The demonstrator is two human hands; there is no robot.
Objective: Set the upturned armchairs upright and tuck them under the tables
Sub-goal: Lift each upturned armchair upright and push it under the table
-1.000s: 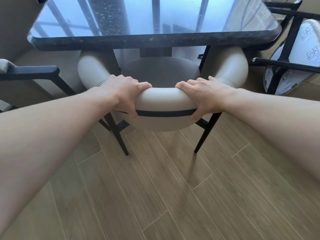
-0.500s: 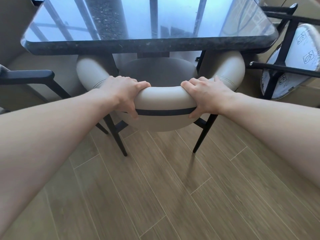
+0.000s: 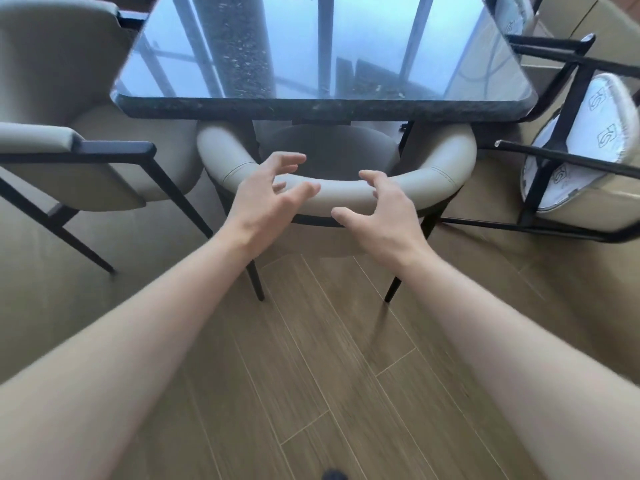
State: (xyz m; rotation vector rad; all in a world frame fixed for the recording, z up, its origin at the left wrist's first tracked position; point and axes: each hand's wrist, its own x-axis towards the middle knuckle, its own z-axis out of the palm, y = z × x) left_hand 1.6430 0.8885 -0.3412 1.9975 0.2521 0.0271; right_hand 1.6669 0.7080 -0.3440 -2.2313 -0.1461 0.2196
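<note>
A beige armchair [image 3: 440, 168] with a curved padded back and black legs stands upright, its seat pushed under the dark glossy table [image 3: 322, 107]. My left hand [image 3: 266, 199] and my right hand [image 3: 384, 216] hover just above and in front of the chair's backrest, fingers spread, holding nothing. At the right an upturned armchair [image 3: 581, 140] lies tilted with its wrapped seat underside and black legs facing me. Another upright beige armchair [image 3: 86, 147] stands at the table's left side.
Wood-look plank floor [image 3: 329, 375] stretches toward me. Beige covering lies on the floor at the left and right. Cardboard boxes [image 3: 568, 19] stand behind the upturned chair. The tabletop reflects window bars.
Both hands have let go of the backrest and pulled back with fingers spread. My view has risen and backed off, showing more of the table and the side chairs.
</note>
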